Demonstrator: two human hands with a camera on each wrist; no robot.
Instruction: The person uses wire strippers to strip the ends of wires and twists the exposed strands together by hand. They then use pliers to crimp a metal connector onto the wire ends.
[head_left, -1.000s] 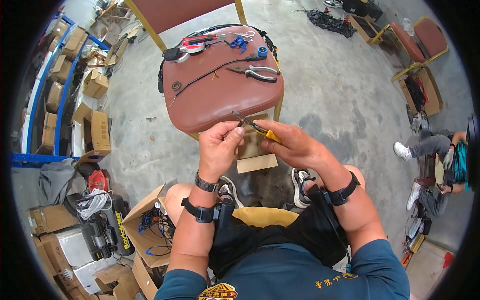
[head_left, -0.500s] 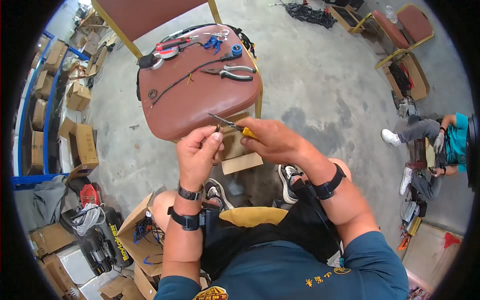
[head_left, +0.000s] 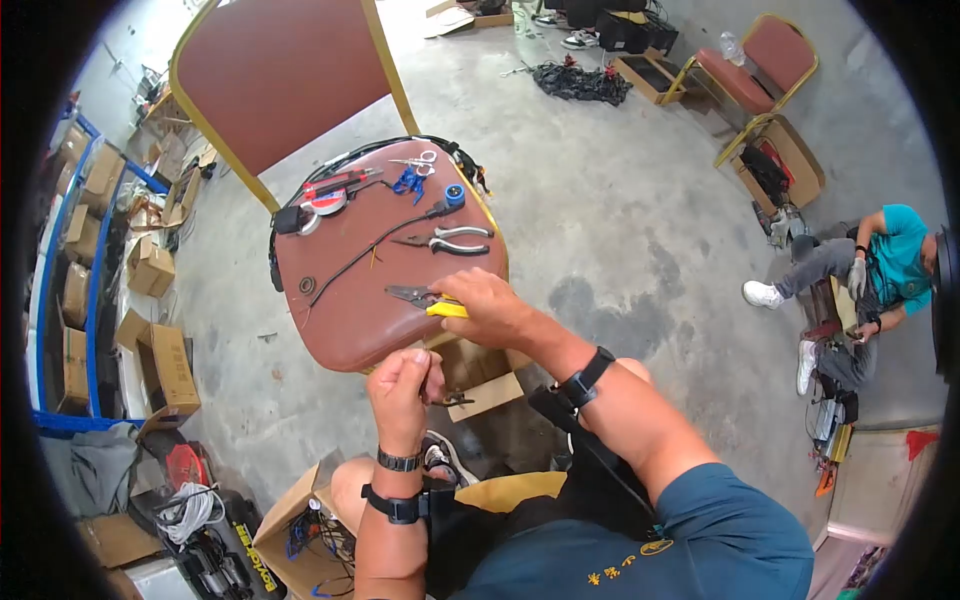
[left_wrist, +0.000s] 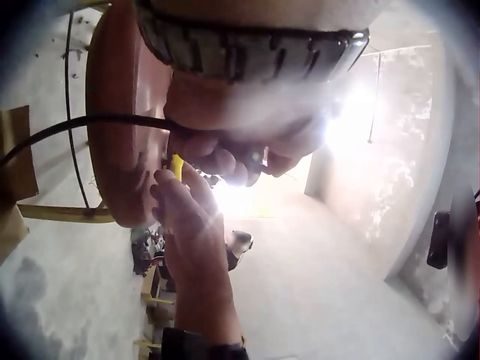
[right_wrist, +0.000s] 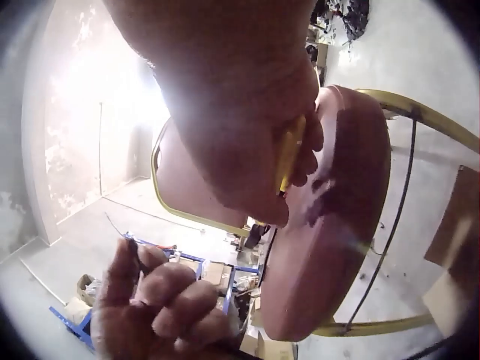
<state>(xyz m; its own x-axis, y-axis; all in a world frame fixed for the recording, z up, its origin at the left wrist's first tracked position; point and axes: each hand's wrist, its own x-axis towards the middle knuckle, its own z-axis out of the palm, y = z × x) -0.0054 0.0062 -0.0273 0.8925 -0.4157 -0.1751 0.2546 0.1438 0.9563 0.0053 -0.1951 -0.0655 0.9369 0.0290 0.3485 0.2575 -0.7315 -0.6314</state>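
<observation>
My left hand (head_left: pixel 405 385) pinches the end of a black cable (left_wrist: pixel 105 120) in front of the chair seat. A thin wire (right_wrist: pixel 114 225) sticks up past those fingertips in the right wrist view. My right hand (head_left: pixel 485 305) grips yellow-handled wire strippers (head_left: pixel 412 295), their dark jaws pointing left over the front of the red chair seat (head_left: pixel 350 335). Farther back on the seat lie grey-and-black pliers (head_left: pixel 462 246) and a black cord (head_left: pixel 345 268) with a blue-faced plug (head_left: pixel 454 195).
Scissors (head_left: pixel 425 160), a white tape roll (head_left: pixel 325 203) and a small dark ring (head_left: pixel 307 285) also lie on the seat. An open carton (head_left: pixel 485 395) stands below the seat's front. At left are blue shelves (head_left: pixel 90 415); another person (head_left: pixel 890 260) sits at right.
My right hand has carried the wire strippers away from the left hand, forward over the seat. The left hand keeps its pinch on the cable. The head view has tilted up.
</observation>
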